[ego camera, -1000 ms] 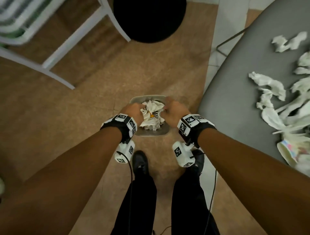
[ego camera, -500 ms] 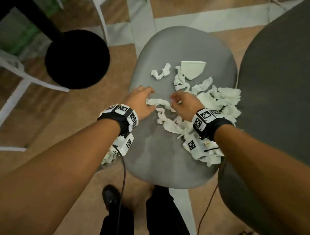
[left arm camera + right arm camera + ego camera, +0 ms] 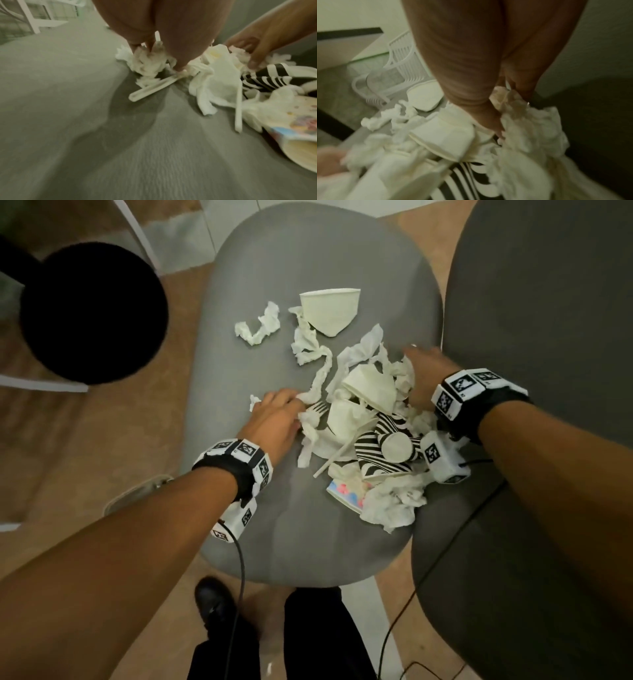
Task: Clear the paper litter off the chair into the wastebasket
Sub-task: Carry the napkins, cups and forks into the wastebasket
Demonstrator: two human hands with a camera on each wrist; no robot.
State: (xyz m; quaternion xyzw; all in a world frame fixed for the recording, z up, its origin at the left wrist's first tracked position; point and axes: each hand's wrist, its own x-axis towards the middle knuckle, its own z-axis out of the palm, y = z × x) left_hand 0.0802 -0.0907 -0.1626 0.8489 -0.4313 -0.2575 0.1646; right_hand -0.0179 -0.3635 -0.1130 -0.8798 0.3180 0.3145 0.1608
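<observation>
Both hands [image 3: 274,419] [image 3: 423,374] now flank one litter pile [image 3: 363,419].

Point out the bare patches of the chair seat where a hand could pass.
Bare: the chair seat near edge, below the left hand; the far end beyond the flattened white cup. Crowded: the litter pile between left hand and right hand.

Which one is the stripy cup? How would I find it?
Look at the grey chair seat and the litter pile on it. The stripy cup lies on its side in the pile, beside the right hand. Only it has black-and-white stripes; the other cups are plain or pastel.
</observation>
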